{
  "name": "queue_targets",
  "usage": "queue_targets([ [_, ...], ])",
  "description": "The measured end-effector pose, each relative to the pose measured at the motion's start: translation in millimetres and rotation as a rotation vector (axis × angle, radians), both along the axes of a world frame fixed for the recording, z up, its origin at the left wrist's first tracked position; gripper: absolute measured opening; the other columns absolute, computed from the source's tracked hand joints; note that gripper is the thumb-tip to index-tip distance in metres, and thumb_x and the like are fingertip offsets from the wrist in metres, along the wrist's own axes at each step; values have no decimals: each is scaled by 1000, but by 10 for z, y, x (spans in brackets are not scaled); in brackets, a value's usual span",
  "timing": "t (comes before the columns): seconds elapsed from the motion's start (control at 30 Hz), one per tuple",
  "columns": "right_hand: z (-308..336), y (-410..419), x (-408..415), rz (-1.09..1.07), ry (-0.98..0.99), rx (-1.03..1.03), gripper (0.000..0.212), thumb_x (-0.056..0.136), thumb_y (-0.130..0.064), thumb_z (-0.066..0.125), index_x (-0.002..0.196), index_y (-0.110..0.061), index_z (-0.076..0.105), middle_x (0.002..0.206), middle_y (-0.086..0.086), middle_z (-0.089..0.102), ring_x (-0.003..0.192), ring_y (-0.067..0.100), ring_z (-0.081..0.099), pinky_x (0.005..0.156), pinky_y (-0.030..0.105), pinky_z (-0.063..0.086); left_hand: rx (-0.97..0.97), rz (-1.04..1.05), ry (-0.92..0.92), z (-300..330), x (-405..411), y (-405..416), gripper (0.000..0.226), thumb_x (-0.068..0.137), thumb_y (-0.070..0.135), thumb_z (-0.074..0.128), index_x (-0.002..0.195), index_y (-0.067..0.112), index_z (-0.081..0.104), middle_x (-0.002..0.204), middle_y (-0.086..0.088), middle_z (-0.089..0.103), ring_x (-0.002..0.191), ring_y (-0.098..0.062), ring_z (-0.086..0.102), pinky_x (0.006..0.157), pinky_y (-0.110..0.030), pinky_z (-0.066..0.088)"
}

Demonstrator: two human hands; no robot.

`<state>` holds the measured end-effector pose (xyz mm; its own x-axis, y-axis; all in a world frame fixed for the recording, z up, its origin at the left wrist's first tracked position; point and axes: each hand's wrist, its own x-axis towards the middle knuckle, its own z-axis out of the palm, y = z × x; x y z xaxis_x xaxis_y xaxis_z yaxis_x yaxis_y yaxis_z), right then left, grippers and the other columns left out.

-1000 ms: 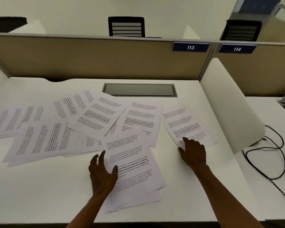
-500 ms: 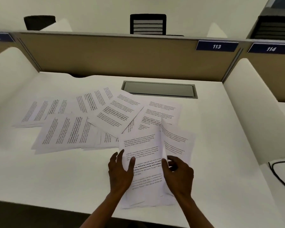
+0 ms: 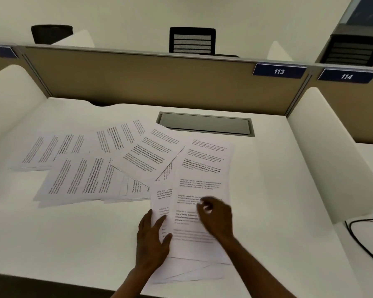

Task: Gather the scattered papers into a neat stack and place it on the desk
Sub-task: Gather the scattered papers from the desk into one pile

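Head view shows a white table [image 3: 78,244] with printed papers spread over it. Near the front edge lies a loose pile [image 3: 192,250] of sheets, its lower corners fanned out and not aligned. The left hand [image 3: 152,239] lies flat on the left edge of this pile, fingers stretched out, its grip released and only pressing down. The right hand [image 3: 215,218] is over the top sheet of the pile; it is blurred, the fingers look curled, and I cannot tell if its grip holds the sheet or only touches it. More papers [image 3: 91,168] lie scattered to the left and behind, overlapping each other, some turned sideways. One sheet [image 3: 209,155] lies just behind the pile, partly under it. Behind the papers a grey cable hatch [image 3: 205,124] is set into the table, in front of a tan partition [image 3: 149,82] with a label 113 [image 3: 279,71].
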<state>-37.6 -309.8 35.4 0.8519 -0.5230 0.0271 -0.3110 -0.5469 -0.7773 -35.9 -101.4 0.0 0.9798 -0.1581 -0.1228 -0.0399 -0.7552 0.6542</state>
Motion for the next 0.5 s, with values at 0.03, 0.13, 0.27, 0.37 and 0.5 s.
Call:
queue_targets([
  [0.03, 48, -192, 151, -85, -19, 23, 23, 80, -33, 73, 99, -21, 74, 88, -3, 76, 77, 10, 71, 78, 25, 55, -26, -4, 5, -22, -17, 28, 59, 84, 24, 73, 140, 23, 52, 162, -5, 22, 149, -24, 19, 121, -40, 21],
  [0.13, 150, -706, 567, -112, 139, -66, 45, 90, -32, 64, 131, -13, 58, 131, 10, 63, 117, 25, 61, 103, 37, 45, -88, -2, 20, -94, -58, 90, 60, 85, 10, 71, 140, 20, 52, 163, -3, 17, 150, -23, 19, 119, -35, 21],
  [0.27, 151, -977, 853, 286, 397, -396, 57, 103, -35, 39, 154, -17, 22, 164, 6, 16, 151, 24, 12, 120, 46, 20, -96, -13, 28, -150, -49, 94, 65, 82, 3, 71, 142, 14, 48, 162, -2, 11, 150, -25, 19, 116, -29, 17],
  [0.37, 88, -1010, 868, 478, 486, -517, 52, 105, -37, 29, 155, -25, 20, 165, 1, 10, 152, 21, 8, 120, 51, 15, -66, -16, 22, -165, -10, 84, 67, 82, 1, 69, 143, 16, 47, 158, 8, 3, 151, -24, 18, 116, -30, 19],
  [0.5, 47, -1163, 807, 432, 458, -534, 51, 103, -41, 35, 151, -25, 31, 163, 0, 19, 151, 21, 15, 119, 47, 21, -67, -8, 41, -114, 3, 90, 70, 85, 5, 68, 147, 18, 40, 160, 8, 3, 151, -23, 18, 118, -36, 23],
])
